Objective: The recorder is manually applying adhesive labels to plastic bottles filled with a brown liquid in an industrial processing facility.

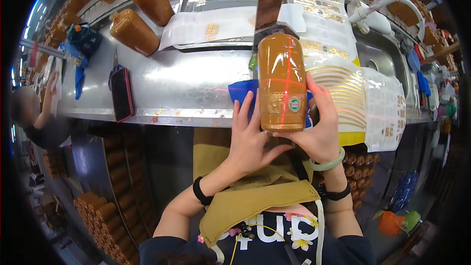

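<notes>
A glossy brown bottle [280, 68] lies in front of me with its base toward me, its neck end by an upright brown post. Thin red light lines cross it, and a small round green-and-white sticker [294, 104] is near its base. My right hand [321, 135], below a pale green bangle, grips the bottle along the right side and base. My left hand [245, 145] is at its lower left with fingers stretched out and thumb apart; whether the fingertips touch the bottle is hard to tell. Blue material [240, 90] shows beneath the bottle.
Sheets of gold stickers [319, 7] and curved gold strips [336, 95] lie at right, beside a sink [387, 51]. Two brown bottles [133, 32] and a phone [121, 94] are on the metal table [186, 81] at left. Another person [46, 113] is at far left.
</notes>
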Demonstrator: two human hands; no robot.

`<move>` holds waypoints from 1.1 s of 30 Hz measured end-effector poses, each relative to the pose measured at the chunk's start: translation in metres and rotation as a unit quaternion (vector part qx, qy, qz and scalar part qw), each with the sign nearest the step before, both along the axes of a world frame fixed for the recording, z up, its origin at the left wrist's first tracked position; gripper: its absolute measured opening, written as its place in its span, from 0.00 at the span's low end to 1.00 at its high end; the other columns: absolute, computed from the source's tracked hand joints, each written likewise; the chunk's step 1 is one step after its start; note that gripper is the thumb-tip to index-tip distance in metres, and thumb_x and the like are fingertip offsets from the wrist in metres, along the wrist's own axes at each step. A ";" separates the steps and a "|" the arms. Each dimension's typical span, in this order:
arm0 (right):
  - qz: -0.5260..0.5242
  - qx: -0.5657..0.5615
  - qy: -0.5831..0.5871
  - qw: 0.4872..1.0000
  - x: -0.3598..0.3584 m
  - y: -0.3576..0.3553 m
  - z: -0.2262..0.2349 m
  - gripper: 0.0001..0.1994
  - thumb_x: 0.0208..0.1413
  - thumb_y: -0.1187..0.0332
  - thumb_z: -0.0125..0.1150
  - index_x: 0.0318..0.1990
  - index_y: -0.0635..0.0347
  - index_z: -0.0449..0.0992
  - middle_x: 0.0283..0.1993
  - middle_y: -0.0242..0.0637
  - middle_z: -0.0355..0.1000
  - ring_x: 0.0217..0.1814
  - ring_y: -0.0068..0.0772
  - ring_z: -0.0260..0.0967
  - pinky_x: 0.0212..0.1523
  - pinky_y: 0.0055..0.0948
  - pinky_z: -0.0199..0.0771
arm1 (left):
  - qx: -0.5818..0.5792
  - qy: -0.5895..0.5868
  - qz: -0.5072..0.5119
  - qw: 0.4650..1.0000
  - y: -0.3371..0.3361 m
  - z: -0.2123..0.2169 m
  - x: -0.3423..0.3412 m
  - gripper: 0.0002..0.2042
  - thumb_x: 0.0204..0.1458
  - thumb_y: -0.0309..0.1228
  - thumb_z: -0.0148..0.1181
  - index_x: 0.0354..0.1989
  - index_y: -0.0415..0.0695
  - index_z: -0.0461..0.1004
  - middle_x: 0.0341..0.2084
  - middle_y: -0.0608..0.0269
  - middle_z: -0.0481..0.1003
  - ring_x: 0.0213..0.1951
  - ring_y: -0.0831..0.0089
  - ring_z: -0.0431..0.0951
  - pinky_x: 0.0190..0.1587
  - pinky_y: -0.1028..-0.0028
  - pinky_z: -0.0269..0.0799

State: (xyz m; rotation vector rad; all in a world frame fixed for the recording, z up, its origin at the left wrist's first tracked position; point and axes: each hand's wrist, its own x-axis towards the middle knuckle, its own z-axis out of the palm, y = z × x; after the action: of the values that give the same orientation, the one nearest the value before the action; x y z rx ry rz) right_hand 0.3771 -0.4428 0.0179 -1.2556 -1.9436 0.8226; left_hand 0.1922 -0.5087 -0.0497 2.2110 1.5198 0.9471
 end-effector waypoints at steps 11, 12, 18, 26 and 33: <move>-0.058 -0.159 0.213 0.962 0.001 0.004 -0.014 0.34 0.51 0.68 0.78 0.66 0.61 0.71 0.55 0.37 0.68 0.55 0.27 0.66 0.56 0.29 0.69 | 0.114 -0.127 0.041 0.984 0.023 0.014 -0.004 0.41 0.41 0.22 0.77 0.68 0.33 0.66 0.65 0.41 0.69 0.63 0.46 0.72 0.63 0.56 0.70; -0.045 -0.218 0.247 0.943 0.004 0.006 -0.016 0.32 0.54 0.70 0.76 0.66 0.61 0.71 0.52 0.34 0.70 0.50 0.22 0.67 0.53 0.25 0.70 | 0.108 -0.123 0.047 0.985 0.024 0.014 -0.005 0.41 0.41 0.21 0.76 0.68 0.33 0.66 0.65 0.42 0.70 0.61 0.47 0.73 0.62 0.57 0.72; -0.061 -0.296 0.302 0.904 0.014 0.007 -0.028 0.27 0.62 0.73 0.68 0.68 0.62 0.69 0.48 0.25 0.73 0.36 0.08 0.55 0.37 0.14 0.59 | 0.013 -0.195 0.046 0.980 0.019 0.008 -0.008 0.41 0.43 0.22 0.77 0.69 0.32 0.66 0.65 0.41 0.70 0.63 0.46 0.74 0.63 0.58 0.73; -0.065 -0.270 0.260 0.925 0.006 0.010 -0.029 0.28 0.62 0.70 0.69 0.68 0.63 0.69 0.42 0.20 0.67 0.35 0.07 0.55 0.38 0.12 0.58 | 0.168 -0.091 0.046 0.980 0.024 0.000 -0.001 0.29 0.43 0.22 0.75 0.58 0.31 0.76 0.63 0.40 0.71 0.62 0.43 0.74 0.61 0.54 0.75; -0.050 -0.289 0.355 0.887 0.015 0.006 -0.031 0.22 0.75 0.58 0.51 0.68 0.62 0.68 0.50 0.25 0.73 0.42 0.12 0.63 0.47 0.18 0.66 | 0.163 -0.038 0.042 0.985 0.020 0.009 0.002 0.31 0.47 0.25 0.76 0.61 0.31 0.73 0.66 0.40 0.68 0.62 0.42 0.72 0.62 0.53 0.70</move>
State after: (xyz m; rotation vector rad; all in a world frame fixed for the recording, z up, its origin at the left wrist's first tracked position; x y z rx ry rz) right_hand 0.3917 -0.4372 -0.0135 -1.1177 -1.0593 1.6136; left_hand 0.1939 -0.4892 -0.0403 2.3070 1.5255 1.3780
